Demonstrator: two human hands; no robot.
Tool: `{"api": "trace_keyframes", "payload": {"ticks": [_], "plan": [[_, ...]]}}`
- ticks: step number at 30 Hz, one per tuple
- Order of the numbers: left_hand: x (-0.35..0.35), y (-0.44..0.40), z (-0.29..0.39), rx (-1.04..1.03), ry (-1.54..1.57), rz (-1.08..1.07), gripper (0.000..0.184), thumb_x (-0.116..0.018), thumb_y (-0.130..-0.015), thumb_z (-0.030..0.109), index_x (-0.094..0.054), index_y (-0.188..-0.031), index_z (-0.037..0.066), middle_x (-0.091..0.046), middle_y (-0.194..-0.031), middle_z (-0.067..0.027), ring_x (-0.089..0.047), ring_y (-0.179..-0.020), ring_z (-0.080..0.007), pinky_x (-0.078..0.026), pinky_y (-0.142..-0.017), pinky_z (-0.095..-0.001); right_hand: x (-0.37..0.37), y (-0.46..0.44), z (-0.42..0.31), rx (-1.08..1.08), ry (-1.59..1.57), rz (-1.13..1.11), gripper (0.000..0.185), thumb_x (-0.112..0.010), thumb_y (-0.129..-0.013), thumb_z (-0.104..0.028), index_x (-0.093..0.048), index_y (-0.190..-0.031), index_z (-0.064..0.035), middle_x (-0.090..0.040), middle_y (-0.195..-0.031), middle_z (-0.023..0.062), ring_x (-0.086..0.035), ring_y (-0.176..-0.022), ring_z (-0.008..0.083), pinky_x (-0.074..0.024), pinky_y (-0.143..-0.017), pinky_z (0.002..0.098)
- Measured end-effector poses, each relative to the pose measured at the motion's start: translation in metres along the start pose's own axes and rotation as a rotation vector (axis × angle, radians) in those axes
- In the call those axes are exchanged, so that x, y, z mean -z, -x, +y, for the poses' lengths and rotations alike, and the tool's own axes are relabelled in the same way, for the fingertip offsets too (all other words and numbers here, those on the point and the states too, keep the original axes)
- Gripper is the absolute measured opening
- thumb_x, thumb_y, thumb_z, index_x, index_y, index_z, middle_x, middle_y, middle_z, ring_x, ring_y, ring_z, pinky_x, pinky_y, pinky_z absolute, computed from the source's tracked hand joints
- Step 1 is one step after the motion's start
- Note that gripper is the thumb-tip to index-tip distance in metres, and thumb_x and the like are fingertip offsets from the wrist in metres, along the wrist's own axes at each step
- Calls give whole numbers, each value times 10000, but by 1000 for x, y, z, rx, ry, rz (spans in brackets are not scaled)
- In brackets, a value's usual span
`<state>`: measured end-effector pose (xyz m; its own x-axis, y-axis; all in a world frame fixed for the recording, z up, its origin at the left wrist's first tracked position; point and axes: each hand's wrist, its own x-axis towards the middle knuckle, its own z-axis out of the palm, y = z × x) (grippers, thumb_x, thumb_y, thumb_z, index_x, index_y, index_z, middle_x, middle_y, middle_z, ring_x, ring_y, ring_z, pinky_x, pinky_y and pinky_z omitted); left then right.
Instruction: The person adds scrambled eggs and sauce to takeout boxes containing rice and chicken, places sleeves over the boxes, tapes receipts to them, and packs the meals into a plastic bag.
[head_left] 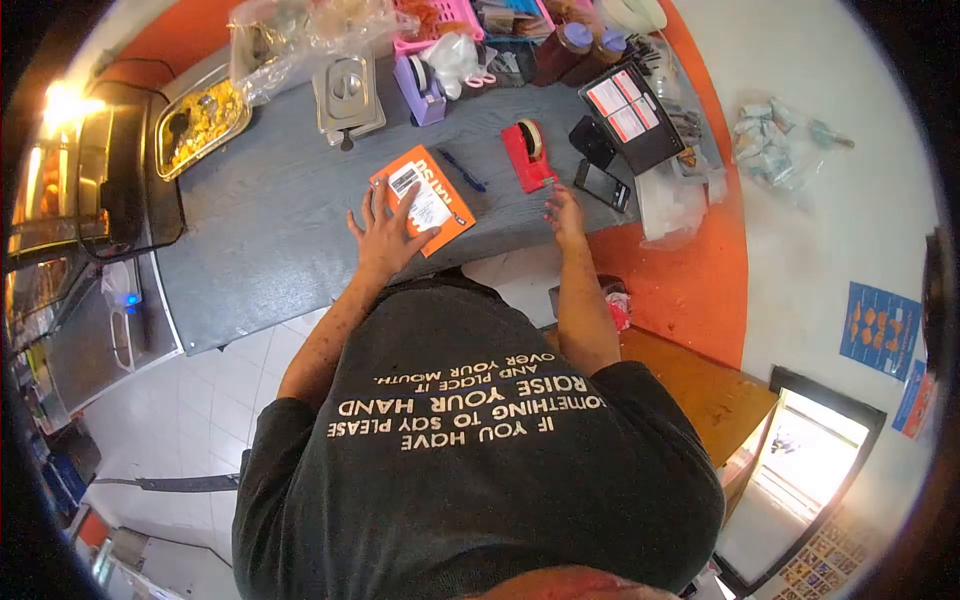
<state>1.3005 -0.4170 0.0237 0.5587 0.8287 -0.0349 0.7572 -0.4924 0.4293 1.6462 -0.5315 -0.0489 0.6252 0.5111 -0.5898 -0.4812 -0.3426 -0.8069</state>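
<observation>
Our dark shirt [480, 500] fills the lower middle of the view, its white lettering upside down, and from it both our arms reach forward to the grey table [270, 230]. On that table, near its front edge, the orange box [450, 195] lies at a slant, directly under our left hand [388, 238]. That hand is open, palm down with the fingers spread, resting over the box's left part and partly covering the white label [430, 210]; the box's right part shows beyond our thumb.

Our right hand [566, 212] is to the right of the box and well apart from it, at the near end of the red dispenser [518, 165], which carries a roll of tape [531, 140]. Its fingers are bent, but we cannot tell whether they grip anything.

Between box and dispenser lies a dark pen [463, 171], nearer the box. Just right of our right hand lies a phone [602, 186], with a black folder [655, 147] beyond it. Farther from us than the box are a purple holder [428, 100] and a steel lid [347, 100].
</observation>
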Motion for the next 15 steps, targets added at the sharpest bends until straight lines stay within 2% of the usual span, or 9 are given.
{"api": "trace_keyframes", "payload": {"ticks": [3,6,10,13,15], "plan": [[-1,1,0,4,6,14,767,-608,-729,645,-373,-1388,331,-82,-1522,-115,-125,-1367,-390,-114,-954,-746,1,-6,3,-77,-47,-47,381,-597,-830,-308,-550,-1151,-108,-554,-1117,40,-525,-930,178,-429,-721,336],[-2,1,0,0,10,14,761,-613,-732,636,-376,-1386,329,-87,-1522,-115,-135,-1364,-393,-119,-951,-746,-1,-8,5,-112,-80,-40,363,-630,-832,-294,-566,-1140,-112,-563,-1115,39,-538,-940,177,-425,-748,339],[-2,1,2,10,1,16,761,-611,-735,633,-372,-1389,327,-87,-1521,-116,-141,-1364,-385,-123,-952,-743,1,3,-1,-38,-53,-129,333,-663,-828,-264,-586,-1118,-118,-591,-1061,26,-560,-934,167,-427,-735,319],[-1,2,3,18,6,9,759,-611,-735,634,-372,-1388,330,-88,-1521,-116,-145,-1364,-380,-125,-953,-741,5,-1,1,-30,41,-105,295,-668,-831,-220,-604,-1095,-104,-626,-982,16,-597,-859,158,-429,-678,278],[-1,2,3,22,15,6,756,-611,-735,634,-373,-1386,332,-90,-1520,-116,-145,-1363,-378,-126,-952,-742,6,-10,4,101,208,-61,229,-659,-829,-196,-651,-1007,-52,-654,-864,26,-617,-739,150,-444,-620,262]]}}
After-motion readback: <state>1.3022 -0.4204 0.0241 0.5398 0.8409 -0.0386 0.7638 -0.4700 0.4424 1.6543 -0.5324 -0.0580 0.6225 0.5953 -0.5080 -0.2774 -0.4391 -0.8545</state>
